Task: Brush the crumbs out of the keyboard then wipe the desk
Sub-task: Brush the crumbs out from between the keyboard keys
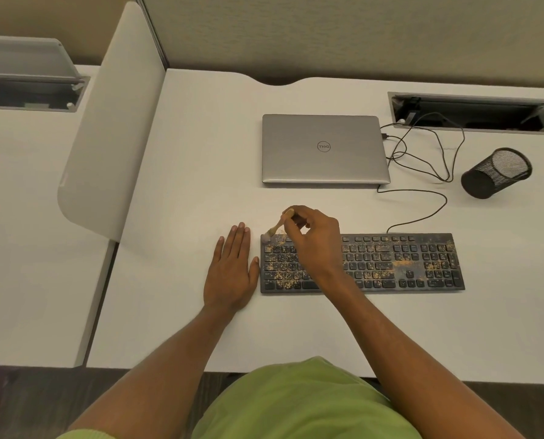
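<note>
A black keyboard (400,263) lies on the white desk (185,201), strewn with tan crumbs (402,263) across its keys. My right hand (313,239) hovers over the keyboard's left half and pinches a small wooden-handled brush (277,228). The brush's pale bristle tip touches the keyboard's far left corner. My left hand (231,272) lies flat on the desk with straight fingers, its thumb right beside the keyboard's left edge. No cloth is in view.
A shut silver laptop (324,148) sits behind the keyboard, with black cables (429,160) running to an open cable tray (476,112). A black mesh pen cup (497,172) lies on its side at right. A white divider panel (112,122) stands at left.
</note>
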Tool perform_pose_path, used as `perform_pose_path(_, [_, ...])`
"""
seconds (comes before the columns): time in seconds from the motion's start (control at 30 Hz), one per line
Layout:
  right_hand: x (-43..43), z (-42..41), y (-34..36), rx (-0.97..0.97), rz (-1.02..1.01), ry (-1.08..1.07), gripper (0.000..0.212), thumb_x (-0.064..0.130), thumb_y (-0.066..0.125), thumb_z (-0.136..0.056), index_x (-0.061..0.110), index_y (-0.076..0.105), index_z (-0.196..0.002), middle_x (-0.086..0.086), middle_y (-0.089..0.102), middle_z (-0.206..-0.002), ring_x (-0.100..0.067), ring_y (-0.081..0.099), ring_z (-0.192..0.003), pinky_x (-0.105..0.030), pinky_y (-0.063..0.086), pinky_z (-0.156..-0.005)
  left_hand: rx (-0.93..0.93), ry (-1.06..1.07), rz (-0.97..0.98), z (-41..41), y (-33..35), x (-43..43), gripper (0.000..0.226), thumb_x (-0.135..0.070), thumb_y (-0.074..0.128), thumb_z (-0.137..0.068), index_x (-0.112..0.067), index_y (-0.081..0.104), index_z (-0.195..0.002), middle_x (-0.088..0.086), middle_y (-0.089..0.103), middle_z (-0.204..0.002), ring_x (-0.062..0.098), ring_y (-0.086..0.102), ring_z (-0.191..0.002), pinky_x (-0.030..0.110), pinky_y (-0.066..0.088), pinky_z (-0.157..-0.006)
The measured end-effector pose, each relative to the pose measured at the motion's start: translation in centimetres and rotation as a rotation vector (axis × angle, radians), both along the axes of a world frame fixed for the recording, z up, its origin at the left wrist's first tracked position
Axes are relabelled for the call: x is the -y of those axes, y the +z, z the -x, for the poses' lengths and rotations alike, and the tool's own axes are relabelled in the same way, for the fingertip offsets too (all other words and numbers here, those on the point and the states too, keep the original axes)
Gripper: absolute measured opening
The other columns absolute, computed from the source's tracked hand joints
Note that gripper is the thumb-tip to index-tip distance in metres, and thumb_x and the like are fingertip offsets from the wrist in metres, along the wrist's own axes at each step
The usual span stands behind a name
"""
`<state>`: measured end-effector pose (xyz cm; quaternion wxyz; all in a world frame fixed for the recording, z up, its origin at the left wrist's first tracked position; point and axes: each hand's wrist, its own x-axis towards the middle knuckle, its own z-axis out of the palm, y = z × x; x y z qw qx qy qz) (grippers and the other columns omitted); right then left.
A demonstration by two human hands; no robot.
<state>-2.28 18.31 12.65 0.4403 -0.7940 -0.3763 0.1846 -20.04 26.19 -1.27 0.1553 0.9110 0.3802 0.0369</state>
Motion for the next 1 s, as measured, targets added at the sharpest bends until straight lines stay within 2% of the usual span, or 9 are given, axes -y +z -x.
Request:
perform_pose_path(0.13, [0.1, 0.0, 0.2, 0.037, 0.051, 0.01, 0.017, 0.028, 0.063, -0.102, 0.02, 0.077, -0.096, 0.015, 0.07, -0.079, -0.01, 0.066, -0.078, -0.045, 0.058, -0.073, -0.003, -0.001, -0.005, 0.0, -0.1, -0.1, 0.07, -0.045, 0.023, -0.111, -0.013, 0.008, -0.172, 0.002, 0.003, -0.18, 0.013, -0.003, -0.166, 0.043, 0.008, -0.136])
perform_pose_path(0.27, [0.3, -0.2, 0.5, 0.047, 0.022, -0.08, 0.016, 0.027, 0.063, -0.103, 0.022, 0.074, -0.093, 0.029, 0.061, -0.073, -0.008, 0.065, -0.079, -0.044, 0.058, -0.072, -0.003, -0.001, -0.002, 0.0, 0.0, -0.1, 0.07, -0.046, 0.021, -0.111, -0.014, 0.007, -0.172, 0.002, 0.003, -0.18, 0.014, -0.003, -0.166, 0.042, 0.007, -0.136])
perform_pose_path(0.4, [0.2, -0.4, 0.2, -0.008, 0.019, -0.053, 0.015, 0.029, 0.064, -0.102, 0.023, 0.076, -0.096, 0.014, 0.071, -0.081, -0.009, 0.066, -0.079, -0.044, 0.059, -0.073, 0.014, 0.001, -0.004, 0.0, 0.0, -0.1, 0.07, -0.045, 0.023, -0.111, -0.014, 0.008, -0.172, 0.002, 0.005, -0.18, 0.013, -0.002, -0.166, 0.042, 0.007, -0.136])
perform_pose_path(0.5, [0.2, -0.8, 0.0, 0.02, 0.054, -0.072, 0.014, 0.029, 0.064, -0.102, 0.024, 0.075, -0.095, 0.013, 0.07, -0.081, -0.009, 0.066, -0.079, -0.044, 0.059, -0.074, 0.026, 0.0, -0.01, 0.1, -0.1, -0.1, 0.07, -0.043, 0.027, -0.111, -0.013, 0.009, -0.172, 0.002, 0.005, -0.18, 0.013, -0.003, -0.166, 0.042, 0.007, -0.135])
perform_pose_path(0.67, [0.4, -1.2, 0.7, 0.032, -0.004, -0.124, 0.014, 0.026, 0.063, -0.102, 0.026, 0.074, -0.093, 0.032, 0.065, -0.074, -0.008, 0.064, -0.079, -0.042, 0.057, -0.073, 0.029, 0.008, -0.015, 0.0, 0.0, 0.0, 0.07, -0.042, 0.03, -0.111, -0.013, 0.01, -0.172, 0.001, 0.005, -0.18, 0.012, -0.004, -0.166, 0.041, 0.005, -0.135])
perform_pose_path(0.73, [0.3, -1.3, 0.8, 0.068, -0.018, -0.093, 0.013, 0.026, 0.064, -0.103, 0.024, 0.075, -0.098, 0.03, 0.061, -0.073, -0.011, 0.063, -0.082, -0.042, 0.056, -0.073, 0.023, 0.009, -0.011, 0.0, 0.0, 0.0, 0.07, -0.043, 0.029, -0.112, -0.014, 0.009, -0.172, 0.001, 0.004, -0.18, 0.012, -0.004, -0.166, 0.041, 0.005, -0.135])
perform_pose_path(0.83, [0.3, -1.3, 0.3, 0.115, -0.022, 0.008, 0.011, 0.022, 0.068, -0.101, 0.021, 0.077, -0.106, 0.027, 0.06, -0.085, -0.017, 0.064, -0.089, -0.042, 0.054, -0.076, 0.012, 0.006, -0.01, 0.0, 0.0, 0.0, 0.07, -0.044, 0.026, -0.111, -0.014, 0.008, -0.172, 0.001, 0.004, -0.18, 0.013, -0.003, -0.166, 0.042, 0.006, -0.136])
perform_pose_path(0.93, [0.5, -1.3, -0.1, 0.17, 0.012, 0.134, 0.014, 0.013, 0.069, -0.098, 0.019, 0.079, -0.107, 0.007, 0.073, -0.093, -0.011, 0.058, -0.089, -0.031, 0.048, -0.074, 0.017, 0.006, -0.011, -0.1, 0.0, 0.0, 0.07, -0.044, 0.024, -0.111, -0.014, 0.009, -0.172, 0.002, 0.006, -0.18, 0.014, -0.001, -0.166, 0.043, 0.008, -0.136])
perform_pose_path(1.0, [0.6, -1.7, 0.0, 0.194, 0.066, 0.186, 0.018, 0.01, 0.068, -0.098, 0.019, 0.079, -0.108, 0.004, 0.075, -0.095, -0.006, 0.052, -0.087, -0.022, 0.043, -0.071, 0.027, 0.004, -0.011, 0.0, 0.1, 0.0, 0.07, -0.044, 0.024, -0.111, -0.013, 0.011, -0.172, 0.003, 0.007, -0.18, 0.014, 0.0, -0.166, 0.043, 0.009, -0.135])
